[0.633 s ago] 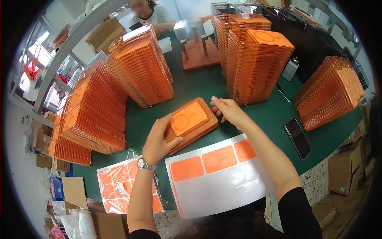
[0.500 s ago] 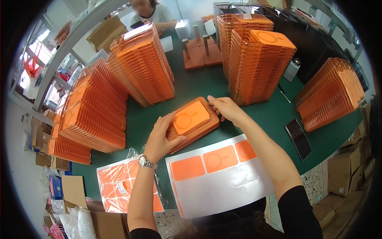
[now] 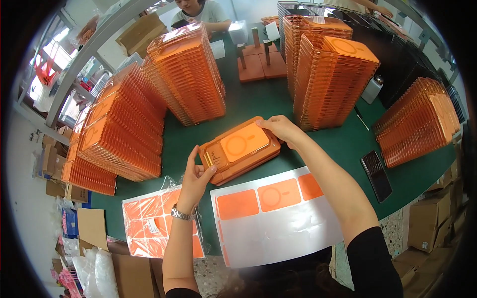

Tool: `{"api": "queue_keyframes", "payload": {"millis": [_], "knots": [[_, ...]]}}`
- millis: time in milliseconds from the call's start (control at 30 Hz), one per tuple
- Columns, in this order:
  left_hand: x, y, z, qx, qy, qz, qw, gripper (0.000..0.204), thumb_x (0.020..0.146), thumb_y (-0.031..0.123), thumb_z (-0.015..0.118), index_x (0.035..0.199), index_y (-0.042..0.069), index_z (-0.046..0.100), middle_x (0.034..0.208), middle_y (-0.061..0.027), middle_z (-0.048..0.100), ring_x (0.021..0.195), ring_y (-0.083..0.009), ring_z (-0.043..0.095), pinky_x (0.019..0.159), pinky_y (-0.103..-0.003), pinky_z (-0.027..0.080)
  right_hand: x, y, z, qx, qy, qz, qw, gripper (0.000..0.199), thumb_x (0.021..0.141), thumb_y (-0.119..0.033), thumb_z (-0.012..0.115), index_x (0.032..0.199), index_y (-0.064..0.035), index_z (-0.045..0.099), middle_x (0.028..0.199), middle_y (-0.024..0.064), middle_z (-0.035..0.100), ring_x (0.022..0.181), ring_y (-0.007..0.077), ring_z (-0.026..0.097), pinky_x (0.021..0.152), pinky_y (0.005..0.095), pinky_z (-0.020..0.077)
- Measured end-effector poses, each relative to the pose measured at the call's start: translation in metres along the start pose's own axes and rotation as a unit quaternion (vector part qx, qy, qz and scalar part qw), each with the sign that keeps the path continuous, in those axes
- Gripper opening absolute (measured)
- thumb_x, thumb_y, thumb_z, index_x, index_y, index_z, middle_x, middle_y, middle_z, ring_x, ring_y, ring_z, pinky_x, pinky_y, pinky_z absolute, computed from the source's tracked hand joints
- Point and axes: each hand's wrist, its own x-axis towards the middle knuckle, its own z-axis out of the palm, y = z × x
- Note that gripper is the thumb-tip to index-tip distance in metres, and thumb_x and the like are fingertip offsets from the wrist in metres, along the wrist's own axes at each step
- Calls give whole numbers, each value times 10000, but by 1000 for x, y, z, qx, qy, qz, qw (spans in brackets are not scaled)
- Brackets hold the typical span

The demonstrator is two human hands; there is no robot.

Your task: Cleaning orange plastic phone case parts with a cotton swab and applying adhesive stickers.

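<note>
An orange block [image 3: 233, 171] lies in the middle of the table, angled, with a lighter orange rectangular panel [image 3: 258, 135] on top, marked with a ring and a short bar. My left hand [image 3: 195, 184] grips the block's left end, thumb at the near side and fingers at the far side. At the far right corner my right hand [image 3: 279, 130] has its fingers bent over the block, close to the panel; its thumb is partly hidden. Nearer me lies a white sheet [image 3: 288, 231] bearing orange rectangular stickers [image 3: 278, 195].
Tall stacks of clear orange cases [image 3: 189, 74] stand left, more stacks [image 3: 333, 84] at back right and a leaning stack [image 3: 415, 124] at right. A phone [image 3: 376, 176], a plastic-wrapped sticker pack [image 3: 154, 223] and a small bottle [image 3: 372, 89] lie about. A person [image 3: 208, 12] sits opposite.
My left hand has drawn back from the panel to the block's left end, uncovering printed marks there. My right fingers have moved onto the far right corner. The whole view has shifted slightly.
</note>
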Motion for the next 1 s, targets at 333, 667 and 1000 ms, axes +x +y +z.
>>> {"api": "queue_keyframes", "payload": {"millis": [333, 667, 1000], "knots": [[4, -17, -11, 282, 38, 99, 953, 738, 848, 382, 784, 1491, 186, 481, 1142, -151, 535, 1104, -275, 458, 960, -369, 400, -25, -8, -13, -385, -26, -239, 891, 902, 698, -544, 842, 1439, -149, 513, 1524, 219, 347, 1443, 376, 239, 1174, 472, 276], [23, 10, -9, 401, -27, 296, 866, 919, 757, 344, 822, 1482, 0, 376, 1421, -247, 472, 1306, -409, 448, 1127, -486, 336, -15, -8, -1, -390, -50, -491, 778, 864, 737, -525, 802, 1379, -15, 531, 1408, 221, 501, 1322, 394, 440, 1135, 454, 332], [8, 90, 26, 77, 129, 481, 864, 930, 847, 443, 699, 1541, 20, 246, 1586, -216, 268, 1443, -370, 322, 1176, -471, 273, -75, -44, -4, 48, -116, -361, 924, 892, 759, -365, 843, 1481, -49, 426, 1368, 143, 550, 1270, 276, 540, 1115, 395, 404]]}}
